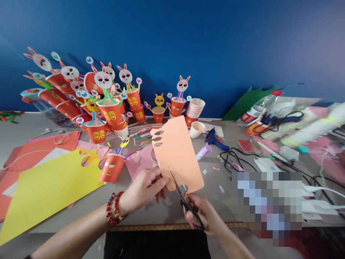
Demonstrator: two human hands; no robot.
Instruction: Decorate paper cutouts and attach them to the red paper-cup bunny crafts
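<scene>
Head view: we've got peach paper (179, 151) up over tabletop (81, 196), near its front edge, long axis running away, far end leaning left. Left hand (145, 187) pinches its near-left side; right hand (202, 213), closer to edge, clamps scissors (179, 190), blades pointing far-left.

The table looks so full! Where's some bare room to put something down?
One bare patch of table lies just right of the right hand, near a white paper scrap. Another lies between the yellow sheet and the left forearm. It's crowded at back left with bunny cups, and on the right with the glue gun and bottle.
</scene>
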